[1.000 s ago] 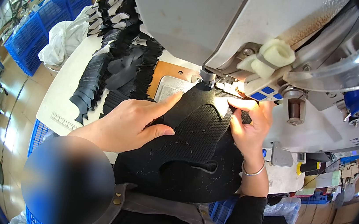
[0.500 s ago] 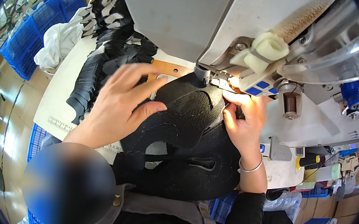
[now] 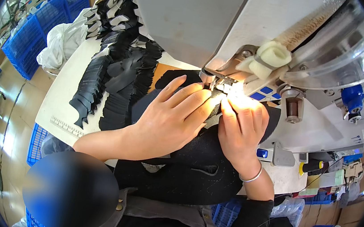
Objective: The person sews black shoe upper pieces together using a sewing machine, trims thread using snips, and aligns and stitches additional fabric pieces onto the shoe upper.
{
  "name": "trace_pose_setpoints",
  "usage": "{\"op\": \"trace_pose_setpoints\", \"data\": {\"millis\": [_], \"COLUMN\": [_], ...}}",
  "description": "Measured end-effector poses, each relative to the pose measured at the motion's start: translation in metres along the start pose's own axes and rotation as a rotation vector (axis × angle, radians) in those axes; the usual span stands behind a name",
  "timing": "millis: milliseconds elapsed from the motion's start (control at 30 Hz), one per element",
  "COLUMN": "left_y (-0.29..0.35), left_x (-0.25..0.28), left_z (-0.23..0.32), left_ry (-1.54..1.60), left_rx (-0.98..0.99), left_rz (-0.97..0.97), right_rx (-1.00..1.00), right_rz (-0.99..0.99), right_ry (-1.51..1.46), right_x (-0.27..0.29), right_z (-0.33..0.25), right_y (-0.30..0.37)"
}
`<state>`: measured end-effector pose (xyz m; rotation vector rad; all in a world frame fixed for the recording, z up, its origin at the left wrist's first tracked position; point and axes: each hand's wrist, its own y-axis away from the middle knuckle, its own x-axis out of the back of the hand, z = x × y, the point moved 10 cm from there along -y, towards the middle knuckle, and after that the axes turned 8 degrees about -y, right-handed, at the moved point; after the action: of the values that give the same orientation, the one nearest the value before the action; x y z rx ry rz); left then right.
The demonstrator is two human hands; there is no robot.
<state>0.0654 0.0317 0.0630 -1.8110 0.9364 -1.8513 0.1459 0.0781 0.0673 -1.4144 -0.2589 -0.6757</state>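
A large black fabric piece [image 3: 176, 182] with pale stitch lines and cut-out openings lies under the sewing machine [image 3: 186, 17] and drapes toward my lap. My left hand [image 3: 165, 118] rests flat on it, fingers stretched out toward the lit presser foot [image 3: 221, 85]. Just right of the foot, my right hand [image 3: 242, 136] has its thumb and forefinger pinched on the fabric. The fingertips of both hands come close together there. Glare from the lamp and my fingers hide the needle and the exact stitching spot.
Overlapping black cut pieces [image 3: 123, 77] are stacked on the white table [image 3: 60, 99] to the left. A clear plastic guard [image 3: 335, 70] and a thread bobbin [image 3: 293, 106] sit at the right. Blue crates [image 3: 23, 46] stand on the floor beyond.
My left hand has come down and right from above the fabric to lie on it beside the presser foot. The fabric has turned under the machine, and my right fingers have shifted slightly left.
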Motion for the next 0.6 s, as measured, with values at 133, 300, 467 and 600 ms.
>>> {"op": "trace_pose_setpoints", "data": {"millis": [133,300,467,600], "left_y": [0.002,0.001,0.0,-0.002], "left_x": [0.0,0.001,0.002,0.003], "left_z": [-0.002,-0.005,-0.011,-0.016], "left_ry": [-0.05,-0.055,-0.016,-0.012], "left_rx": [-0.019,-0.045,-0.036,-0.023], "left_rz": [0.01,0.045,0.069,0.073], "right_rx": [0.06,0.151,0.144,0.226], "right_rz": [0.034,0.016,-0.053,-0.045], "right_ry": [0.03,0.044,0.035,0.113], "right_x": [0.0,-0.003,-0.006,-0.008], "right_z": [-0.007,-0.02,-0.028,-0.041], "right_y": [-0.003,-0.006,-0.008,-0.012]}}
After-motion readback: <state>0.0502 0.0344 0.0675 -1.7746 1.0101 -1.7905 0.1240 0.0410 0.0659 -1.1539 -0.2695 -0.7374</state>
